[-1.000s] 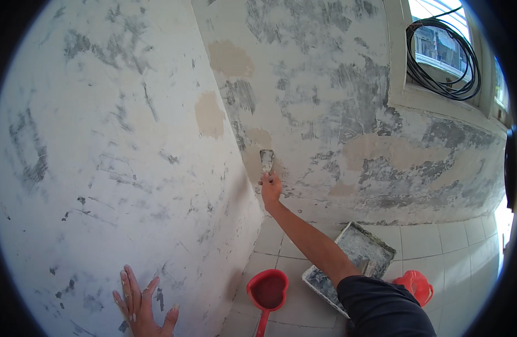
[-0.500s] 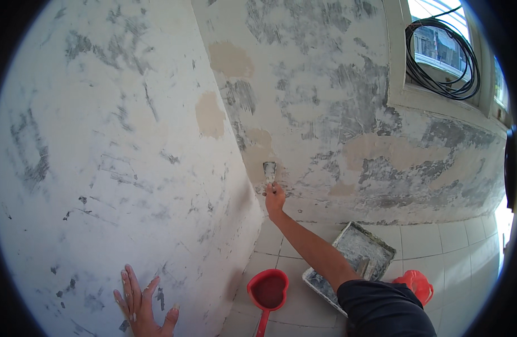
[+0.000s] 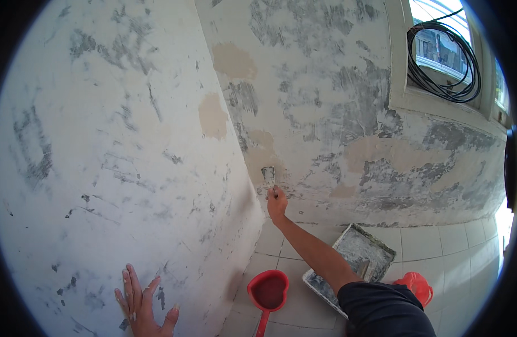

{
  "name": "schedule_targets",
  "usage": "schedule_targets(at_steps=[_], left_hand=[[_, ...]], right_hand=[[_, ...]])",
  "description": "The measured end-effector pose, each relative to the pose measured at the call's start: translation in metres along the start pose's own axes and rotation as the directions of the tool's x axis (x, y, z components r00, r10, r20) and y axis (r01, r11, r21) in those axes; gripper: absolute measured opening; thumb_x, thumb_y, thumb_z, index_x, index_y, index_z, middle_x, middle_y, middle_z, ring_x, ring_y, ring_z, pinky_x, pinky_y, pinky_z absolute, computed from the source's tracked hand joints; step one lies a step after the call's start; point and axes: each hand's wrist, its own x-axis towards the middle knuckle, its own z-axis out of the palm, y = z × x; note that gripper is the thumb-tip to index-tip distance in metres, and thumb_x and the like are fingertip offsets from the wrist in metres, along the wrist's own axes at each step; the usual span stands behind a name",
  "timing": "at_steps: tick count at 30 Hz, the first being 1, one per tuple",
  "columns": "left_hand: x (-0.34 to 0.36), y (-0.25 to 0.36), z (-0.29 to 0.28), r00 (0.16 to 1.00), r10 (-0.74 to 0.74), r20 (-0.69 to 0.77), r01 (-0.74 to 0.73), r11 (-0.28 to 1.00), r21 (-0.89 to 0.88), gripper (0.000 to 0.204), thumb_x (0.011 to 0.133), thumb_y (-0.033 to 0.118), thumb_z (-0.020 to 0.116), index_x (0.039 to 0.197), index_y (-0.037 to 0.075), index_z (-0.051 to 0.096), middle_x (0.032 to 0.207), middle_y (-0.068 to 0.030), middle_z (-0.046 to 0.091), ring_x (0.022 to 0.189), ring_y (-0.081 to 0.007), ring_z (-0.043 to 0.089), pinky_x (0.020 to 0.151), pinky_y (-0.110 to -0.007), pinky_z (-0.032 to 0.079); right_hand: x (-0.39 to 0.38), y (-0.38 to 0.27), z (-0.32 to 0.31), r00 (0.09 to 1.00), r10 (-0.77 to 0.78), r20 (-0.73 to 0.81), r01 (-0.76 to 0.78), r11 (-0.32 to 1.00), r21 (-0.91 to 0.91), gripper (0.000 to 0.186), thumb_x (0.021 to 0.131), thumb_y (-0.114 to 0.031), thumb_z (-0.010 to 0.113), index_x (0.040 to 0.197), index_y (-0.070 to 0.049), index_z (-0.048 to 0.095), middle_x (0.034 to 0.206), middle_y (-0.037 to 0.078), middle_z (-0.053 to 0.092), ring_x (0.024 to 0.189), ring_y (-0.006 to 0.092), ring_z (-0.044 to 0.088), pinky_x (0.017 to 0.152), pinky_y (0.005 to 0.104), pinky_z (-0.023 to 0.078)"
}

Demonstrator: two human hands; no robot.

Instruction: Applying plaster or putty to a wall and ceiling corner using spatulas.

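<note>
My right hand [image 3: 277,202] is closed round the handle of a small putty knife [image 3: 268,175], its blade against the far wall [image 3: 320,112] close to the corner. Beige filler patches [image 3: 262,147] surround the blade on that wall. Flat on the left wall [image 3: 118,224], with fingers spread, rests my left hand [image 3: 143,306]; whitish smears mark its fingers. Grey scuffs and scraped spots cover both walls. My right forearm passes over a plaster-smeared tray [image 3: 371,247] on the floor, and partly hides it.
A red long-handled scoop [image 3: 268,292] lies on the tiled floor [image 3: 421,241] left of the tray. Another red container [image 3: 418,286] sits right of my sleeve. Coiled black cable [image 3: 472,73] hangs by the window at upper right. A flat tool [image 3: 364,268] lies in the tray.
The putty knife and my right hand have shifted slightly downward on the wall. My left hand stays in place, and the view has moved a little.
</note>
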Motion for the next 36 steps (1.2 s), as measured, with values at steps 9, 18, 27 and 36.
schedule_targets(at_steps=[9,18,27,36], left_hand=[[0.009,0.007,0.001,1.000,0.009,0.006,-0.009,1.000,-0.001,0.068,0.091,0.040,0.070,0.151,0.019,0.045,0.169,-0.0146,0.006,0.155,-0.0371,0.004,0.116,-0.069,0.002],[0.001,0.021,0.001,0.996,-0.081,-0.034,0.081,0.997,-0.008,0.052,0.090,0.041,0.063,0.130,0.007,0.061,0.165,-0.0250,0.016,0.154,-0.0420,0.008,0.117,-0.067,-0.003],[0.008,0.031,0.047,0.968,0.187,0.168,-0.082,0.867,-0.492,0.025,0.083,0.011,0.068,0.108,0.004,0.071,0.130,-0.0190,0.063,0.123,-0.0371,0.057,0.105,-0.046,0.043],[-0.009,0.105,0.175,0.530,0.232,0.816,0.638,0.524,-0.564,0.025,0.104,0.022,0.052,0.115,0.002,0.063,0.098,-0.0118,0.067,0.093,-0.0191,0.066,0.085,-0.034,0.051]], right_hand=[[0.025,0.009,-0.014,0.999,-0.002,0.045,0.004,0.999,-0.038,0.017,0.100,-0.014,0.056,0.092,0.000,0.059,0.075,0.005,0.060,0.065,0.0138,0.057,0.060,0.0310,0.046],[-0.020,-0.175,-0.080,0.036,0.287,0.957,-0.949,0.309,-0.057,0.025,0.103,-0.025,0.037,0.106,-0.008,0.055,0.073,0.002,0.049,0.052,0.0127,0.039,0.049,0.0275,0.031],[-0.005,-0.264,-0.237,-0.106,0.596,0.796,-0.571,0.618,-0.540,0.033,0.107,-0.028,0.035,0.100,-0.005,0.058,0.072,0.002,0.052,0.045,0.0098,0.040,0.045,0.0261,0.033],[-0.071,-0.194,-0.505,0.379,0.769,0.514,0.059,0.534,-0.843,0.028,0.101,-0.023,0.046,0.116,-0.003,0.059,0.076,0.018,0.063,0.068,0.0355,0.064,0.069,0.0486,0.050]])
